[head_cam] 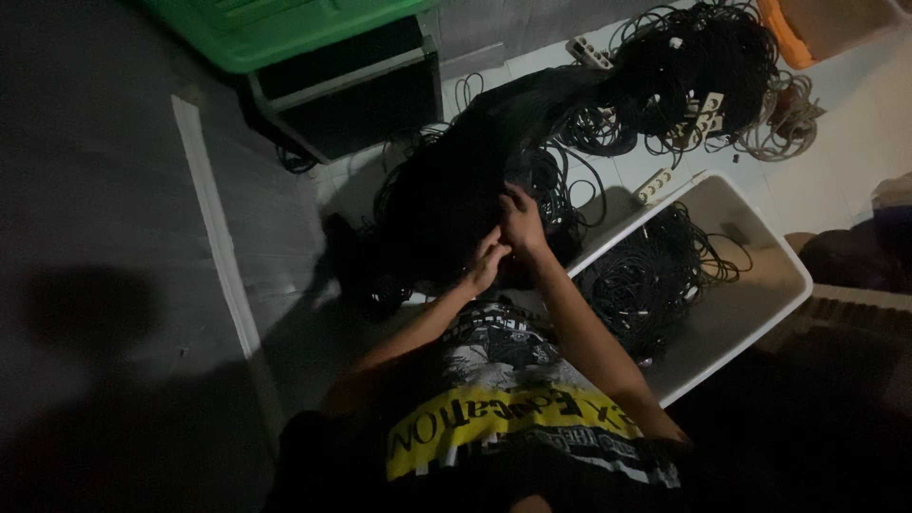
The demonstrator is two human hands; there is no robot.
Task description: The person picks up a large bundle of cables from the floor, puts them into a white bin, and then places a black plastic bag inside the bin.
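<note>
Item one: my left hand (486, 263) and right hand (521, 223), both sunk into the edge of a large tangle of black cable (456, 190) heaped on the floor in front of me. The fingers of each curl into the strands and the two hands touch one another; the light is too dim for me to tell whether either is truly clenched on a cable.

Item two: a white bin (760, 285) just to my right, its floor holding a smaller coil of black cable (646, 275).

Item three: further black coils (703, 66) beyond the heap, with white power strips (589, 52) among them and a pale rope bundle (788, 119) beside.

Item four: a black case (351, 95) under a green lid (275, 28), far left of the heap.

Item five: an orange container (784, 28), top right corner.
</note>
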